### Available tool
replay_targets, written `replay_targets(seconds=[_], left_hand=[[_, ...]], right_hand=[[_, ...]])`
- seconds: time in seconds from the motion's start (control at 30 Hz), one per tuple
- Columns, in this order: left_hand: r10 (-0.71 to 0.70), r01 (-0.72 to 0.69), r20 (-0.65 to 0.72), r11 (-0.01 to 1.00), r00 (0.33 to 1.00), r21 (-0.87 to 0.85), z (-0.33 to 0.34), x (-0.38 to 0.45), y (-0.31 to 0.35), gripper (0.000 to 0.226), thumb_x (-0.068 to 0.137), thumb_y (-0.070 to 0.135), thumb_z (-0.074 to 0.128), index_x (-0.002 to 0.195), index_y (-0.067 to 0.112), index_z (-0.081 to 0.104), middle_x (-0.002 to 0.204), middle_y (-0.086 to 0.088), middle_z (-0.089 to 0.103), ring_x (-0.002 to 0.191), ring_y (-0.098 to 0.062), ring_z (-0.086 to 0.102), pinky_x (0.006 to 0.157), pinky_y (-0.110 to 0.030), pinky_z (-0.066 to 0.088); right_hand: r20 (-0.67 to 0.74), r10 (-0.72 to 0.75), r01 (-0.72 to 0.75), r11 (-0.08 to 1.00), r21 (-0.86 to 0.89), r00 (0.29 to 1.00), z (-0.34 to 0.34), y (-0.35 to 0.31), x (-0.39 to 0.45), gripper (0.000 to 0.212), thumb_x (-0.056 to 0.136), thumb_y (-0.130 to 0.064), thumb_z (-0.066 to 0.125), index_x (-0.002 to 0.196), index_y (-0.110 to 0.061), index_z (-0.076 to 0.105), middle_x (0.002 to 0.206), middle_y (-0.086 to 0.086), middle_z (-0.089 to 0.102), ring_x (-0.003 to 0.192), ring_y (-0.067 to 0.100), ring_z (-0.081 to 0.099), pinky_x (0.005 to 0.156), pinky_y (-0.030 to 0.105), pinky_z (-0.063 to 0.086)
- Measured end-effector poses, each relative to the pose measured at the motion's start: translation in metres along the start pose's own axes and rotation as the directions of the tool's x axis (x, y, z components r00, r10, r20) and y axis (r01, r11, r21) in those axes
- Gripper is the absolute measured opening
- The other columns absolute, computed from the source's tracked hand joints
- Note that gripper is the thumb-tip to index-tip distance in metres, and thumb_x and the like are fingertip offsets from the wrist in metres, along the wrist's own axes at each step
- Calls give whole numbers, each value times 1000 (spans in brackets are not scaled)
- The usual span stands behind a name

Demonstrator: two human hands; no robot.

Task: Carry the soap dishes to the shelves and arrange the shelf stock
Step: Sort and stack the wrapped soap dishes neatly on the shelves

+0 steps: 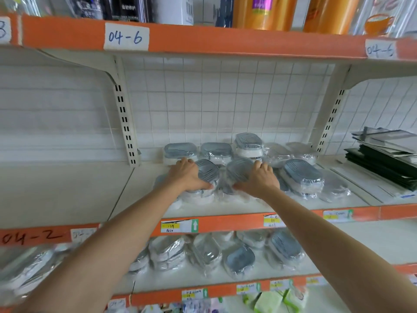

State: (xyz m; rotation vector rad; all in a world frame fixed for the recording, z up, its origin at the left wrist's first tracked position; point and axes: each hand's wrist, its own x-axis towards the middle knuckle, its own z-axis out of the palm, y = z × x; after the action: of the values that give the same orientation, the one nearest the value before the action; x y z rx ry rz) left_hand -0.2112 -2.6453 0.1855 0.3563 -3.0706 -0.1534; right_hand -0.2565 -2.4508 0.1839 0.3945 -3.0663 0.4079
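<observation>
Two bare forearms reach from the bottom corners up to the middle shelf [225, 206]. On this shelf the left hand [188, 176] lies over one wrapped soap dish [206, 171] with a grey ribbed top; its thumb is pressed along the near edge and its fingers curl over the far side, so it grips the dish. Just beside it, the right hand [259, 179] grips a second soap dish [238, 171] in the same manner, thumb at the front and fingers bent over the back. These two dishes are touching or almost touching each other.

Behind the hands, a row of other soap dishes [216, 151] in clear plastic stands near the white tiled wall [203, 105], and one of them sits on top of another. More dishes [302, 175] lie to the right, some tilted. Further right on this shelf is a pile of flat dark packets [383, 159]. On the lower shelf [352, 245], many wrapped dishes [240, 259] lie in disorder. A paper label [126, 36] reading "04-6" is stuck on the orange edge above, and orange bottles [264, 12] stand there.
</observation>
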Motion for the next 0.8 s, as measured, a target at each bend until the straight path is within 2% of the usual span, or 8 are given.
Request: replay_targets(seconds=[0.13,0.3,0.37,0.47,0.57,0.7,0.8], left_hand=[[4,-4,-27,1000,1000,-1,2,-20,32,100,68,72,67,134,1,42,134,-13,43,124,-27,44,96,-36,42],[8,-8,-14,1000,1000,16,6,-52,72,101,70,70,66,137,-2,40,150,-19,29,132,-30,39,100,-38,43],[-6,6,-6,1000,1000,22,10,-68,88,102,71,69,66,138,-2,38,148,-18,32,131,-31,40,99,-38,43],[-22,22,0,1000,1000,17,18,-90,112,100,72,68,67,138,-2,38,141,-16,39,127,-30,42,95,-36,41],[-7,7,18,1000,1000,14,29,-110,134,99,73,69,65,136,-2,40,141,-16,40,128,-29,41,99,-36,40],[-24,24,54,1000,998,-5,49,-133,160,99,71,72,64,134,-1,42,134,-14,43,121,-27,46,95,-36,44],[-26,26,86,1000,996,1,70,-145,173,105,71,74,62,138,-2,37,138,-14,41,124,-28,45,96,-38,45]], right_hand=[[-8,-30,30,1000,2,1000,-12,30,-21,109,74,-60,69,145,0,13,147,17,27,138,31,25,112,38,25],[2,-50,50,999,-18,999,-18,69,-49,114,72,-60,71,147,-1,8,151,17,22,141,30,20,115,40,23],[13,-61,61,998,-10,998,-19,86,-63,115,73,-60,70,147,0,7,151,17,22,141,30,20,114,39,23],[32,-82,82,996,-18,996,-19,111,-84,113,73,-62,69,146,2,10,147,18,26,138,31,24,113,38,25],[41,-86,87,996,-10,995,-15,135,-104,111,72,-62,70,144,2,15,143,18,31,134,31,29,111,39,29],[42,-97,96,995,22,994,-8,169,-127,98,72,-60,70,137,0,27,136,15,39,128,30,36,105,37,33],[56,-105,103,994,33,993,6,193,-141,97,73,-60,69,137,-1,27,135,15,39,127,30,35,104,37,32]])
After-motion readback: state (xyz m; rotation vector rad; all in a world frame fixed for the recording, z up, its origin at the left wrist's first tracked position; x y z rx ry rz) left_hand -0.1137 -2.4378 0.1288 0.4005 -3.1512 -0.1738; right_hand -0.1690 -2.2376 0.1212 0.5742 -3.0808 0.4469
